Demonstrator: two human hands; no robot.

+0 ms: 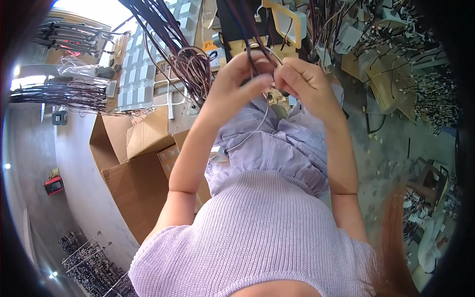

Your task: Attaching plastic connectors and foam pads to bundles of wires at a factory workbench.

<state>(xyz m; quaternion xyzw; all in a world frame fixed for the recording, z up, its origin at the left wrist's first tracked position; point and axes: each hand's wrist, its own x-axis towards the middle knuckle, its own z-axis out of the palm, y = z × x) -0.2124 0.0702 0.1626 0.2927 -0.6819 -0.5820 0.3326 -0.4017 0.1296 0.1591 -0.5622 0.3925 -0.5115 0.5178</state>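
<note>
So the big picture: the cluttered work surface up top is covered in wiring stuff, and there are open brown cardboard boxes on the floor down the person's left side. Hanging over the surface is a fat bundle of dark red and black wire harnesses, looped and draped, and further left a rack of more dark harnesses laid out flat. Looks like plenty is already bundled, though how many are left can't be told from here.

Now the actual work. Both hands are raised close together over the lap. The left hand is curled shut, thumb and fingers pinching a thin pale wire lead. The right hand is closed too, fingers folded in on the same lead right beside the left, almost touching. The lead hangs down from the pinch in a loose curve to a small dark end just above the lilac skirt.

Judging by that, this one lead is mid-handling, not yet with the hanging bundle.
</note>
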